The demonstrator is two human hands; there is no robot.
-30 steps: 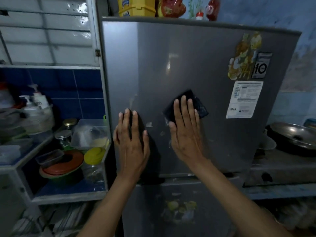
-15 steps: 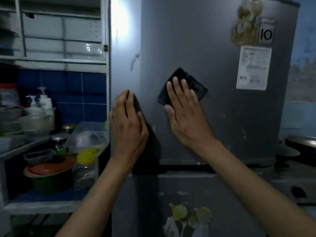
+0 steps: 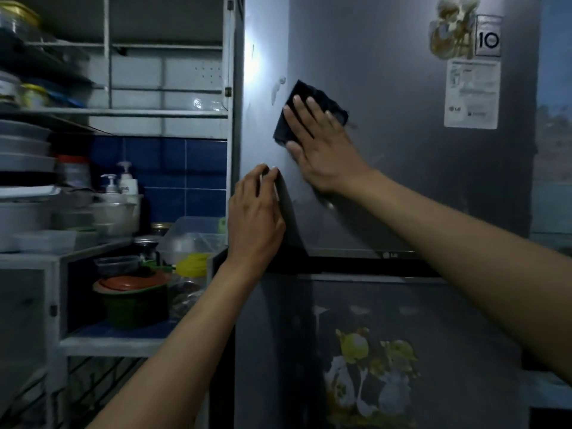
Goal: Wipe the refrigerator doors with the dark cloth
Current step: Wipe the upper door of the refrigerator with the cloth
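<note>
Head view, only cam: right hand (image 3: pixel 325 150) is flat on the upper door (image 3: pixel 387 150) of the fridge, fingers (image 3: pixel 301 108) spread and straight, pressing the dark cloth (image 3: pixel 312 103) against the metal. No pinch or curl; cloth is trapped between palm and door, prob. so the whole pad rubs at once. Cloth looks folded into a small rectangle, tilted, its top corner poking out past the fingertips. It sits on the left part of the upper door, just beside a pale smear (image 3: pixel 277 88), likely the next target.

Left hand (image 3: pixel 255 218) is open too, holding nothing, fingers together and laid along the door's left edge, low down near the gap above the lower door (image 3: pixel 402 351). Judging by placement, it braces the door and steadies the body vs. the push of the wiping hand.

Stickers (image 3: pixel 470 94) sit upper right, well apart from the cloth. Lower door has a fruit decal (image 3: pixel 371 366); it shows streaks, so it prob. remains to be wiped.

Shelf unit (image 3: pixel 123 113) w/ containers stands left of the fridge, not involved.
</note>
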